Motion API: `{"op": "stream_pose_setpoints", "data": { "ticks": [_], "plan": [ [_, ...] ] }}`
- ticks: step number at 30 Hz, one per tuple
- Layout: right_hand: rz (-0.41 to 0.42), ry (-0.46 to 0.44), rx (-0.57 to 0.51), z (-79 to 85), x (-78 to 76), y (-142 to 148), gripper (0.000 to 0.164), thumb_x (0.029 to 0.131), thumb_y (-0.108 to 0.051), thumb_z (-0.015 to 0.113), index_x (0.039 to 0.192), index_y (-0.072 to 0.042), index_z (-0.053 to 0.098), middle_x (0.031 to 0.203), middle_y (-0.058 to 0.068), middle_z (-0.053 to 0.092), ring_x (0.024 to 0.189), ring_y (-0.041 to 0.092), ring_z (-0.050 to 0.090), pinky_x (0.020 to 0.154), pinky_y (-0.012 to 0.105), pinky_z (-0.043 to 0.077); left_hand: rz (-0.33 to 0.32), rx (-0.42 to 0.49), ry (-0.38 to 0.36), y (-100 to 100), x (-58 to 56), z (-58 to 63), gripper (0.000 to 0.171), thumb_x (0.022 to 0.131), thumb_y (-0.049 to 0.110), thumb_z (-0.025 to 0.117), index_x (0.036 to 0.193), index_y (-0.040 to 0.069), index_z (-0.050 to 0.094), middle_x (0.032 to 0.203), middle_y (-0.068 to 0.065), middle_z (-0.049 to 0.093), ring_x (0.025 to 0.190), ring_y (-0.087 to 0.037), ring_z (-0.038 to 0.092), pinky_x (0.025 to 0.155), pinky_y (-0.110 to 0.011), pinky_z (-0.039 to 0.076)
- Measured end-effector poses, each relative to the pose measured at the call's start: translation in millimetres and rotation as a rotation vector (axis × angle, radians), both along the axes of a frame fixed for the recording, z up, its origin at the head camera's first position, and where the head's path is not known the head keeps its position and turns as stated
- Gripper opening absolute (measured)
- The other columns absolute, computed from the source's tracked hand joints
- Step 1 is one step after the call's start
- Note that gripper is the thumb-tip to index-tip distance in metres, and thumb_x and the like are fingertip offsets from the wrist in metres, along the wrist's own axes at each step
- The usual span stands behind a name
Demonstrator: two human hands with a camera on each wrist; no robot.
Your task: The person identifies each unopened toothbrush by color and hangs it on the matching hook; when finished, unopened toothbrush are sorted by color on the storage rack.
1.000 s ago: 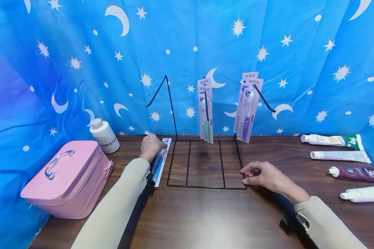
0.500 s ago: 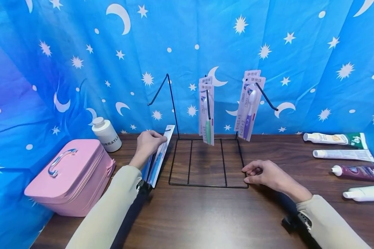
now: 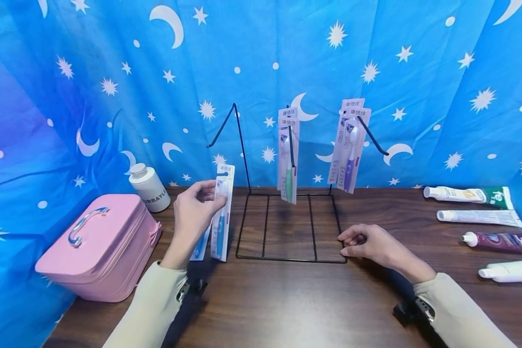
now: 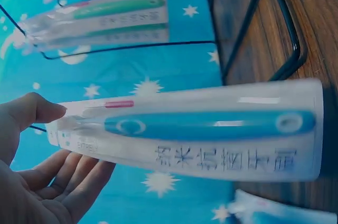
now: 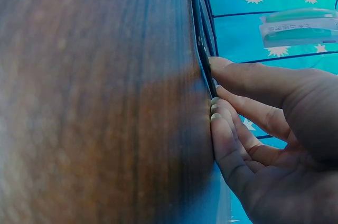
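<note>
My left hand [image 3: 195, 212] pinches a packaged blue toothbrush [image 3: 221, 232] near the top of its card, thumb in front and fingers behind. The card stands nearly upright, its hang hole uppermost; the left wrist view shows its blue handle [image 4: 211, 124]. A second packaged blue toothbrush [image 3: 199, 249] lies on the table behind it, partly covered. My right hand [image 3: 371, 244] pinches the front right corner of the black wire display rack [image 3: 287, 261]. Packaged green toothbrushes [image 3: 289, 183] hang on the rack's middle hook, purple ones [image 3: 348, 169] on its right hook. The left hook [image 3: 221, 126] carries nothing.
A pink case [image 3: 95, 246] and a white bottle [image 3: 150, 188] stand at the left. Several toothpaste tubes [image 3: 478, 218] lie in a column at the right. A blue curtain [image 3: 261, 43] with moons and stars backs the wooden table [image 3: 287, 304].
My left hand has lifted the blue toothbrush pack off the table, tipped it upright and drawn it nearer, uncovering another pack. The right hand stays at the rack's corner.
</note>
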State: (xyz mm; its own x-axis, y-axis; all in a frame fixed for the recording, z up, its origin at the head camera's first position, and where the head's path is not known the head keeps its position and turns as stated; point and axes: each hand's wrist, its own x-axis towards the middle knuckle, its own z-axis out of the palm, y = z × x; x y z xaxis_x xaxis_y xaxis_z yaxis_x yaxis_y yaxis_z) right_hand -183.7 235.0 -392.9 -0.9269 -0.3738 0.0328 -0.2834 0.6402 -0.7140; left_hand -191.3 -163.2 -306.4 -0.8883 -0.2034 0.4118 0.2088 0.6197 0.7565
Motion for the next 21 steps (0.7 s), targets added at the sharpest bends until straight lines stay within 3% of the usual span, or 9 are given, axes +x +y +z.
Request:
{"op": "stream_pose_setpoints", "data": {
  "ticks": [7, 12, 16, 21],
  "plan": [
    [0.004, 0.006, -0.003, -0.5, 0.4, -3, 0.027, 0.082, -0.021, 0.078, 0.105, -0.008, 0.071, 0.085, 0.0, 0.062, 0.077, 0.017, 0.055, 0.063, 0.026, 0.045, -0.091, 0.063, 0.272, -1, 38.6, 24.4, 0.041, 0.077, 0.018, 0.082, 0.114, 0.008, 0.067, 0.097, -0.006, 0.07, 0.084, -0.016, 0.067, 0.074, -0.027, 0.054],
    [0.003, 0.001, 0.004, 0.3, 0.1, -2, 0.028, 0.082, -0.022, 0.078, 0.105, -0.008, 0.07, 0.085, 0.0, 0.062, 0.076, 0.017, 0.055, 0.062, 0.027, 0.046, -0.156, 0.12, 0.366, 5, 60.6, 47.5, 0.042, 0.077, 0.014, 0.083, 0.115, 0.008, 0.067, 0.095, -0.008, 0.07, 0.082, -0.017, 0.067, 0.074, -0.027, 0.054],
    [-0.004, -0.007, 0.013, 0.0, -0.1, -1, 0.028, 0.082, -0.022, 0.078, 0.105, -0.009, 0.071, 0.085, 0.0, 0.062, 0.076, 0.017, 0.055, 0.062, 0.027, 0.046, -0.186, 0.159, 0.41, 7, 68.8, 63.2, 0.042, 0.076, 0.009, 0.082, 0.115, 0.006, 0.067, 0.094, -0.008, 0.07, 0.082, -0.019, 0.067, 0.074, -0.029, 0.054],
    [-0.011, -0.009, 0.012, 1.0, 0.6, -2, 0.028, 0.081, -0.022, 0.079, 0.105, -0.009, 0.071, 0.085, 0.0, 0.062, 0.076, 0.017, 0.055, 0.062, 0.027, 0.046, -0.168, 0.166, 0.422, 3, 66.4, 73.3, 0.041, 0.077, 0.01, 0.082, 0.116, 0.006, 0.067, 0.098, -0.005, 0.07, 0.084, -0.017, 0.067, 0.076, -0.029, 0.054]
  ]
}}
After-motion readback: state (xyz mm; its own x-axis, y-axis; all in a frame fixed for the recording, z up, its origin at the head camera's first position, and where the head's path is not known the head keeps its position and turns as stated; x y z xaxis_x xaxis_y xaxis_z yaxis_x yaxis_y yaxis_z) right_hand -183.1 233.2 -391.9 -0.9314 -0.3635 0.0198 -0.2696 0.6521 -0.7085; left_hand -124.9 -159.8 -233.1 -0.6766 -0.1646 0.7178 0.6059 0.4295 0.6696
